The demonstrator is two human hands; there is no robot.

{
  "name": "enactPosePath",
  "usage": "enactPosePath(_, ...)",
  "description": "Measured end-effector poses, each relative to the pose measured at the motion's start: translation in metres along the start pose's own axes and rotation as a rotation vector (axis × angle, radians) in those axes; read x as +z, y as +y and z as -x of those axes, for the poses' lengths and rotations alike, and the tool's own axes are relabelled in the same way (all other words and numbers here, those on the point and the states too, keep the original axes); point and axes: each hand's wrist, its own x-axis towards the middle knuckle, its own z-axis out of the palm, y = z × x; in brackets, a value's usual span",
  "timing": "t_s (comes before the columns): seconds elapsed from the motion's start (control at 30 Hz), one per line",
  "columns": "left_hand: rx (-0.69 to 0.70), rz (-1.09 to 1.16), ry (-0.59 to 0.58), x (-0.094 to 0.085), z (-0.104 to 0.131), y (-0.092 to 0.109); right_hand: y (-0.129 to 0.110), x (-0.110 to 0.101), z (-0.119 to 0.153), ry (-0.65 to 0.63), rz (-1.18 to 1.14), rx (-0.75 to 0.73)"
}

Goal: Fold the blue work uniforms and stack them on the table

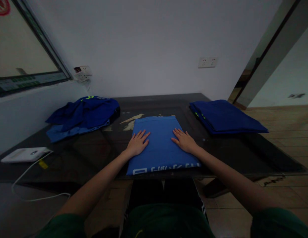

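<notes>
A light blue folded cloth item (161, 142), with white lettering along its near edge, lies flat at the table's front edge. On its left side my left hand (138, 142) rests palm down, fingers spread. My right hand (185, 140) presses flat on the right side, its fingers also apart. Neither hand grips anything. Whether the cloth is a garment or a bag, I cannot tell from its folded shape.
A dark glossy table (94, 162) carries a crumpled pile of blue clothing (86, 114) at left and a folded dark blue stack (228, 115) at right. A white device (26, 154) with a cable sits near the left edge. Wall sockets (207, 62) are behind.
</notes>
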Motion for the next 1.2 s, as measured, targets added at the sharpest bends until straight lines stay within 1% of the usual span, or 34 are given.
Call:
enactPosePath(0.07,0.004,-0.001,0.012,-0.005,0.001,0.002,0.002,-0.003,0.001,0.009,-0.036,-0.009)
enactPosePath(0.13,0.004,-0.024,0.032,-0.013,0.005,0.009,-0.003,-0.008,0.006,0.031,-0.059,-0.005)
enactPosePath(0.2,0.030,-0.033,0.052,-0.021,0.014,0.024,-0.016,-0.013,0.014,0.079,-0.074,-0.021)
enactPosePath(0.27,0.110,0.014,0.054,-0.026,0.026,0.046,-0.033,-0.015,0.027,0.118,-0.101,-0.093)
enactPosePath(0.3,0.158,0.050,0.044,-0.027,0.033,0.059,-0.043,-0.015,0.034,0.113,-0.115,-0.140)
enactPosePath(0.37,0.224,0.099,0.016,-0.024,0.046,0.080,-0.059,-0.010,0.046,0.056,-0.123,-0.206)
enactPosePath(0.4,0.233,0.103,0.008,-0.020,0.051,0.089,-0.064,-0.007,0.051,0.022,-0.111,-0.213)
enactPosePath(0.47,0.221,0.091,0.020,-0.012,0.059,0.098,-0.069,0.001,0.059,-0.013,-0.063,-0.202)
enactPosePath(0.5,0.213,0.082,0.035,-0.007,0.062,0.099,-0.069,0.005,0.061,-0.005,-0.031,-0.189)
enactPosePath(0.57,0.211,0.068,0.068,-0.001,0.065,0.096,-0.066,0.009,0.066,0.040,0.032,-0.160)
enactPosePath(0.67,0.227,0.048,0.094,0.001,0.067,0.085,-0.057,0.009,0.072,0.097,0.105,-0.119)
enactPosePath(0.8,0.216,0.012,0.121,0.001,0.072,0.069,-0.044,0.002,0.082,0.101,0.151,-0.057)
enactPosePath(0.93,0.199,-0.013,0.129,0.002,0.079,0.046,-0.027,0.000,0.092,0.099,0.146,0.011)
enactPosePath(1.07,0.216,-0.021,0.107,0.000,0.085,0.023,-0.017,0.002,0.095,0.134,0.152,0.010)
enactPosePath(1.13,0.195,-0.048,0.120,-0.002,0.089,0.022,-0.019,0.002,0.095,0.175,0.165,-0.031)
enactPosePath(1.2,0.174,-0.074,0.165,-0.004,0.093,0.032,-0.027,0.001,0.095,0.220,0.140,-0.105)
